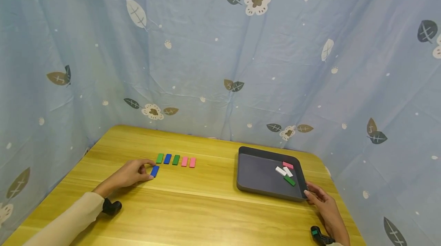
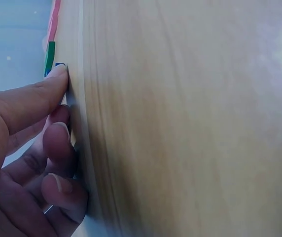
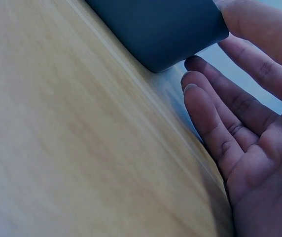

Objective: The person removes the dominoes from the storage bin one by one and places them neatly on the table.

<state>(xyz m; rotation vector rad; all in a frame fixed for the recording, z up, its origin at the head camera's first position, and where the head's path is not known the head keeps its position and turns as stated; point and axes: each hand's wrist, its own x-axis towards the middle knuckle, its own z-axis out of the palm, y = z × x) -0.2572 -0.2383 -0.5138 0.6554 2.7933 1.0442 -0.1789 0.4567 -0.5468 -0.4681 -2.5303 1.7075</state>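
Observation:
My left hand [image 1: 131, 173] is at the left of the wooden table, pinching a flat blue domino block [image 1: 155, 171] between thumb and index finger. In the left wrist view only a sliver of this blue block [image 2: 60, 64] shows past the thumb tip. Just behind it runs a row of similar blocks: light green [image 1: 160, 158], blue [image 1: 167, 158], dark green [image 1: 176, 160] and two pink [image 1: 188, 162]. My right hand [image 1: 324, 204] grips the near right corner of a dark grey tray [image 1: 255, 190], thumb at the rim. The other fingers stay below, beside the tray wall [image 3: 180, 39].
Inside the tray's right side lie a pink block [image 1: 288, 165], two white blocks [image 1: 283, 171] and a dark green block [image 1: 289, 180]. A blue patterned curtain [image 1: 206, 66] surrounds the table [image 1: 193, 211] at its back and sides.

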